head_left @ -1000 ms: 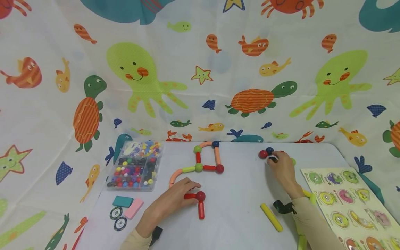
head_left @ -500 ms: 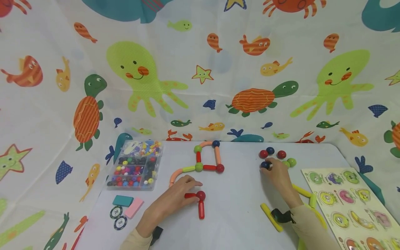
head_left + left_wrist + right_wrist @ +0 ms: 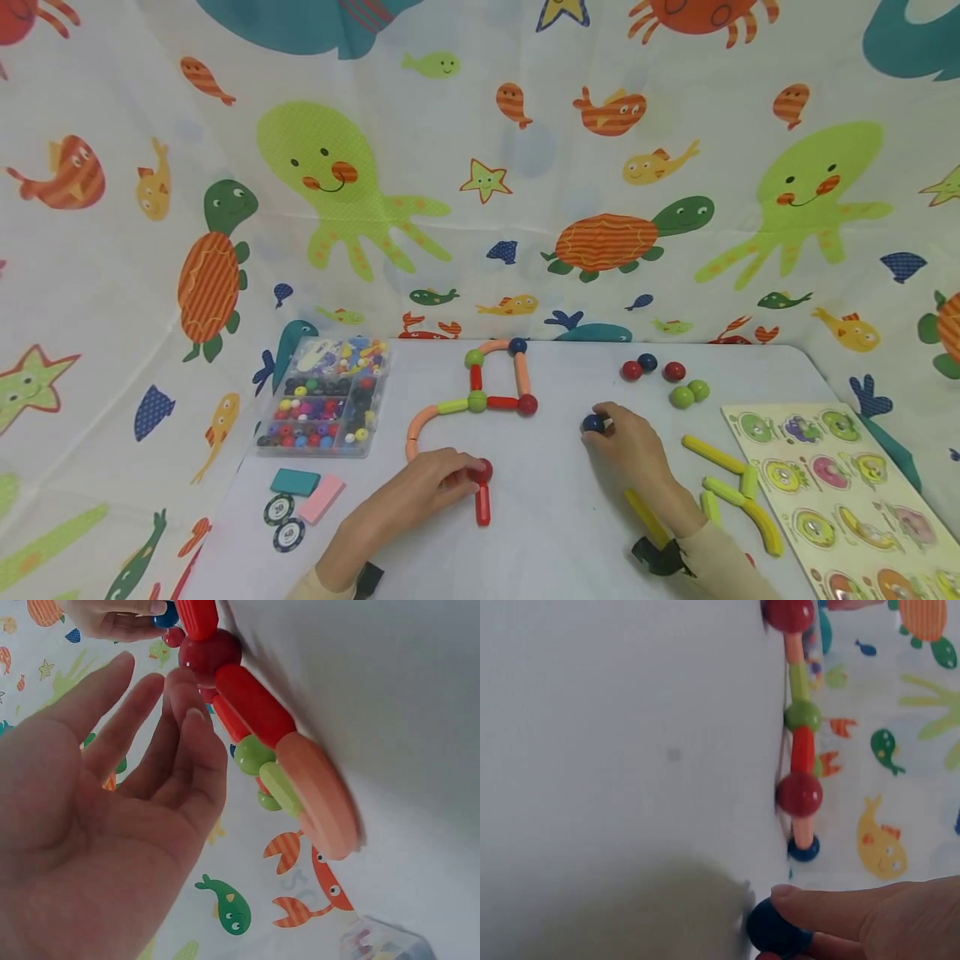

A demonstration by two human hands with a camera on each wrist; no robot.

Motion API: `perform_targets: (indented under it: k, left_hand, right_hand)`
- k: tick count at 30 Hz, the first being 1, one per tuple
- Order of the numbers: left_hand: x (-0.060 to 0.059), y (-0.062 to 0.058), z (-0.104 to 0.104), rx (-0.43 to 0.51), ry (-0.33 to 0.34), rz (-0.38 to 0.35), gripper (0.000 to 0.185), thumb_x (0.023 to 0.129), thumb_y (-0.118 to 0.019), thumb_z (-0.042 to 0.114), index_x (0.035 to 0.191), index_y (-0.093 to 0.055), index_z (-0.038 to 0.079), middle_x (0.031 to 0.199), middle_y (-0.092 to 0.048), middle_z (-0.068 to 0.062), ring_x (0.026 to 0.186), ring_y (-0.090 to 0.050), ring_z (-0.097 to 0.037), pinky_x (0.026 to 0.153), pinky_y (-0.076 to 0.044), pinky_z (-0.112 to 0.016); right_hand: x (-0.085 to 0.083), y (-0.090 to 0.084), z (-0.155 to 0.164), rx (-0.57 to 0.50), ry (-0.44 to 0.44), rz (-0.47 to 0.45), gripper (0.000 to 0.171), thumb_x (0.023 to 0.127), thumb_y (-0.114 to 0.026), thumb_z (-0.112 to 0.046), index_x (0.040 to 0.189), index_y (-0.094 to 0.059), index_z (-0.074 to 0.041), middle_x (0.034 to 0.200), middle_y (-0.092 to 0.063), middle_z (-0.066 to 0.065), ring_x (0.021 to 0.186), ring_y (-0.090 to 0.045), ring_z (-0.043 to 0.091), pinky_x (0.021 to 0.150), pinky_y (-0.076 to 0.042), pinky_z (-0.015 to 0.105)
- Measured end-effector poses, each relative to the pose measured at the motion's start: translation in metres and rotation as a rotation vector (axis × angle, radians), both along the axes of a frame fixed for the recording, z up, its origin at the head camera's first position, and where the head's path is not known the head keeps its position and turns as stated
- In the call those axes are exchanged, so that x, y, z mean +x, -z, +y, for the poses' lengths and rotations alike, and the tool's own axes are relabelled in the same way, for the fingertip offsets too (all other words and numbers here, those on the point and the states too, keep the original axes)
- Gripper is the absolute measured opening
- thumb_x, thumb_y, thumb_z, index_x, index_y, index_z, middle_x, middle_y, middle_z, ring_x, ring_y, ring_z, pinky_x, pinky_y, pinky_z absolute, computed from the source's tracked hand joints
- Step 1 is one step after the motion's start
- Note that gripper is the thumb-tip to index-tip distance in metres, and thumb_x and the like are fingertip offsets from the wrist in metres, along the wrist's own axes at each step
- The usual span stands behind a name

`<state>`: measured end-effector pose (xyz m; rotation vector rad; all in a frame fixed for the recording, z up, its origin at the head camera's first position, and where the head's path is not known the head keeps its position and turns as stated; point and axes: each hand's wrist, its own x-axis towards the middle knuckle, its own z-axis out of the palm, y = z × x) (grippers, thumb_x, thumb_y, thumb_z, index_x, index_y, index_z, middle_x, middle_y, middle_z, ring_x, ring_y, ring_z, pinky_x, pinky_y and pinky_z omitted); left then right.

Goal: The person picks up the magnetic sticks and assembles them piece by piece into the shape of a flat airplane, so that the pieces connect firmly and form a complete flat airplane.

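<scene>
My right hand [image 3: 626,446] pinches a dark blue ball [image 3: 593,423] just above the white table [image 3: 555,517], right of the middle; the right wrist view shows the same blue ball [image 3: 776,930] under a fingertip [image 3: 832,907]. My left hand [image 3: 423,487] lies with straight fingers over a red rod, fingertips touching the red ball [image 3: 482,471] at its end. A second red rod [image 3: 483,504] points toward me from that ball. In the left wrist view the open palm [image 3: 112,795] sits beside the red ball [image 3: 210,652]. The chain continues through a peach curved rod [image 3: 415,425] to a square of rods and balls [image 3: 477,402].
Loose red, blue and green balls [image 3: 674,371] lie at the back right. Yellow rods [image 3: 712,454] sit near my right forearm, beside a peg puzzle board [image 3: 847,483]. At the left stand a clear bead box [image 3: 326,400], teal and pink blocks [image 3: 321,500] and poker chips [image 3: 279,510].
My right hand picked a dark blue ball from the back-right cluster and carried it left and toward me. My left hand slid a little further over the red rod.
</scene>
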<state>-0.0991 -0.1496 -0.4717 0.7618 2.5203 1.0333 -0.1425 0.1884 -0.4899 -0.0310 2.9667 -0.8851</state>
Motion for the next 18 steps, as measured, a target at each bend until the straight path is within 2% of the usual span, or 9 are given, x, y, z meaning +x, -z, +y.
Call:
perform_targets:
  k: [4, 9, 13, 18]
  left_hand:
    - [0.005, 0.008, -0.002, 0.014, 0.035, -0.064, 0.029, 0.1, -0.065, 0.021, 0.129, -0.068, 0.022, 0.106, -0.067, 0.012, 0.092, -0.056, -0.001, 0.084, -0.051, -0.02]
    - [0.011, 0.017, -0.001, -0.001, 0.079, -0.081, 0.033, 0.102, -0.062, 0.025, 0.134, -0.065, 0.028, 0.127, -0.066, 0.013, 0.109, -0.058, -0.001, 0.1, -0.052, -0.028]
    - [0.013, 0.022, 0.002, -0.015, 0.112, -0.052, 0.03, 0.103, -0.06, 0.025, 0.131, -0.067, 0.031, 0.12, -0.066, 0.015, 0.107, -0.057, 0.0, 0.098, -0.052, -0.026]
    - [0.013, 0.024, 0.002, -0.028, 0.131, -0.019, 0.026, 0.102, -0.061, 0.022, 0.125, -0.07, 0.031, 0.108, -0.065, 0.016, 0.098, -0.054, 0.002, 0.092, -0.051, -0.022]
  right_hand:
    - [0.009, 0.002, -0.013, -0.037, -0.014, -0.015, 0.043, 0.088, -0.08, -0.021, 0.126, -0.064, -0.008, 0.105, -0.071, 0.006, 0.087, -0.061, 0.016, 0.084, -0.056, 0.038]
    - [0.022, 0.005, -0.029, -0.065, -0.059, 0.017, 0.039, 0.084, -0.083, -0.017, 0.119, -0.068, -0.009, 0.095, -0.069, 0.001, 0.081, -0.059, 0.01, 0.077, -0.054, 0.029]
    - [0.034, 0.007, -0.042, -0.078, -0.103, 0.024, 0.036, 0.082, -0.085, -0.016, 0.114, -0.069, -0.01, 0.095, -0.068, -0.002, 0.08, -0.058, 0.007, 0.074, -0.053, 0.025]
    - [0.05, 0.009, -0.057, -0.101, -0.19, -0.012, 0.038, 0.083, -0.084, -0.022, 0.115, -0.068, -0.013, 0.101, -0.066, -0.004, 0.084, -0.057, 0.006, 0.078, -0.055, 0.023]
